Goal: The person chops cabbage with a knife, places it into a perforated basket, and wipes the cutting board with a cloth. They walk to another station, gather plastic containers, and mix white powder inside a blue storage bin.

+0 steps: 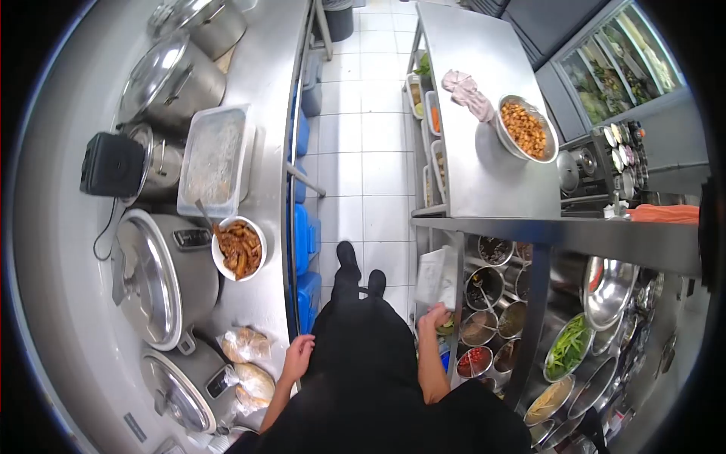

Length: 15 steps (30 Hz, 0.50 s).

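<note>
My right hand (pixel 433 316) is closed on the near end of a whitish, boxy, translucent plastic container (pixel 437 276), beside the rack of seasoning pots. What is inside the container cannot be made out. My left hand (pixel 299 357) hangs by the edge of the left steel counter (pixel 261 310), loosely open with slightly bent fingers and nothing visible in it. Nearest to it on that counter are plastic-bagged bread rolls (pixel 253 386). Farther up stands a white bowl of brown sauced food (pixel 240 248) with a spoon handle (pixel 204 212) leaning out.
Rice cookers (pixel 162 280), lidded pots (pixel 174 79) and a lidded plastic tub (pixel 217 159) line the left counter. On the right steel table (pixel 499 189) are a colander of browned cubes (pixel 523 132) and a cloth (pixel 467 94). Seasoning pots (pixel 484 287) and a bowl of green vegetables (pixel 569 346) stand at right.
</note>
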Each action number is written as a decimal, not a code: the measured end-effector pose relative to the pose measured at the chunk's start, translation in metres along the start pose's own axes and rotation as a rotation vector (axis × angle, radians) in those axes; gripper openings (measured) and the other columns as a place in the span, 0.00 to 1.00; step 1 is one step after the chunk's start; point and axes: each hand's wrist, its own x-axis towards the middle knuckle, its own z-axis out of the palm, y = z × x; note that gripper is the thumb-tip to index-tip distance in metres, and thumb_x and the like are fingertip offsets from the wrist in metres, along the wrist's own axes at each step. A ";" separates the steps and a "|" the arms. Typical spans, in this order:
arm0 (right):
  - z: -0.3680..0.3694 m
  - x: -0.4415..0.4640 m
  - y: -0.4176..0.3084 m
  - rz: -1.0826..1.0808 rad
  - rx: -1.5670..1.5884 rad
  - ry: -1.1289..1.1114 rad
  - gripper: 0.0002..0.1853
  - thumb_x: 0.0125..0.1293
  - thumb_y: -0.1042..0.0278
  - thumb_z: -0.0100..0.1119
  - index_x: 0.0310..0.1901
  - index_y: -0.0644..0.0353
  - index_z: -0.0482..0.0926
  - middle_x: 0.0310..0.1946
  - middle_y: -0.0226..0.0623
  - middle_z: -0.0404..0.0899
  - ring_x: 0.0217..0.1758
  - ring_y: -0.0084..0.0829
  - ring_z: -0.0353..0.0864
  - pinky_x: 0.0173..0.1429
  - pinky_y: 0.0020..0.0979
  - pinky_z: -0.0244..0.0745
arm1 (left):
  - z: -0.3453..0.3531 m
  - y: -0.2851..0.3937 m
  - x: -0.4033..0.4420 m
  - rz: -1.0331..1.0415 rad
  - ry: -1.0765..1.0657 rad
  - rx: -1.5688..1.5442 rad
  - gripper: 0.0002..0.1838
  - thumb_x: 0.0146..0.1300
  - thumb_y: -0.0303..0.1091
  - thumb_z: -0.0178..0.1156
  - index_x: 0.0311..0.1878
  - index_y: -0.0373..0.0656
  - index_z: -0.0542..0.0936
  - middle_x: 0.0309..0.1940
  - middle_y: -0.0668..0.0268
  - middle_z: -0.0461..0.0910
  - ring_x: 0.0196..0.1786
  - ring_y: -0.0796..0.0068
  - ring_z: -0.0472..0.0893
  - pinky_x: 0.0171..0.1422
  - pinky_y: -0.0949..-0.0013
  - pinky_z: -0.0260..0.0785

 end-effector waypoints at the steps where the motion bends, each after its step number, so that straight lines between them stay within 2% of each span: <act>1: 0.003 -0.036 -0.024 0.080 0.021 -0.009 0.24 0.49 0.78 0.55 0.51 0.74 0.74 0.43 0.45 0.79 0.37 0.31 0.76 0.40 0.35 0.73 | -0.002 0.018 0.023 0.016 -0.029 -0.008 0.12 0.73 0.32 0.53 0.54 0.39 0.79 0.39 0.61 0.83 0.41 0.73 0.82 0.49 0.70 0.74; 4: 0.001 -0.073 -0.008 -0.237 -0.180 -0.089 0.19 0.48 0.79 0.55 0.47 0.69 0.74 0.39 0.41 0.77 0.34 0.28 0.73 0.37 0.32 0.70 | -0.006 0.051 0.081 0.093 -0.141 -0.005 0.12 0.73 0.32 0.53 0.54 0.39 0.79 0.39 0.61 0.83 0.42 0.73 0.82 0.49 0.70 0.74; 6: 0.001 -0.120 -0.029 -0.124 -0.099 -0.155 0.14 0.48 0.76 0.55 0.39 0.67 0.72 0.33 0.36 0.73 0.32 0.30 0.71 0.37 0.36 0.69 | -0.017 0.081 0.116 0.134 -0.187 0.028 0.13 0.73 0.32 0.53 0.55 0.39 0.79 0.39 0.62 0.82 0.42 0.73 0.82 0.48 0.71 0.74; 7: -0.004 -0.112 -0.015 -0.182 -0.070 -0.310 0.09 0.49 0.76 0.54 0.34 0.63 0.69 0.29 0.32 0.68 0.30 0.28 0.68 0.34 0.32 0.67 | -0.020 0.101 0.130 0.138 -0.206 0.055 0.13 0.73 0.33 0.52 0.55 0.39 0.79 0.39 0.62 0.82 0.42 0.74 0.82 0.48 0.71 0.74; 8: -0.004 -0.126 -0.023 -0.207 -0.108 -0.356 0.09 0.49 0.78 0.53 0.34 0.61 0.70 0.28 0.30 0.69 0.27 0.22 0.66 0.29 0.27 0.63 | -0.024 0.115 0.143 0.136 -0.229 0.080 0.13 0.74 0.33 0.52 0.55 0.40 0.79 0.39 0.63 0.82 0.42 0.74 0.82 0.47 0.72 0.74; 10: 0.010 -0.177 -0.069 0.068 -0.021 -0.398 0.09 0.48 0.79 0.52 0.33 0.58 0.69 0.28 0.28 0.69 0.24 0.19 0.66 0.26 0.23 0.59 | -0.030 0.120 0.173 0.019 -0.286 -0.059 0.13 0.75 0.33 0.51 0.56 0.41 0.78 0.40 0.64 0.81 0.43 0.76 0.82 0.48 0.73 0.74; 13: 0.025 -0.222 -0.100 0.200 -0.029 -0.405 0.09 0.47 0.79 0.52 0.32 0.57 0.69 0.27 0.27 0.69 0.23 0.19 0.66 0.25 0.23 0.59 | -0.032 0.112 0.201 -0.104 -0.319 -0.201 0.13 0.76 0.33 0.48 0.56 0.41 0.77 0.41 0.66 0.81 0.43 0.78 0.81 0.48 0.74 0.74; 15: 0.036 -0.240 -0.101 0.204 -0.064 -0.433 0.08 0.48 0.80 0.51 0.31 0.57 0.68 0.28 0.26 0.69 0.28 0.21 0.68 0.31 0.24 0.63 | -0.031 0.107 0.220 -0.165 -0.320 -0.271 0.13 0.76 0.32 0.47 0.55 0.39 0.77 0.41 0.66 0.80 0.43 0.78 0.81 0.48 0.73 0.75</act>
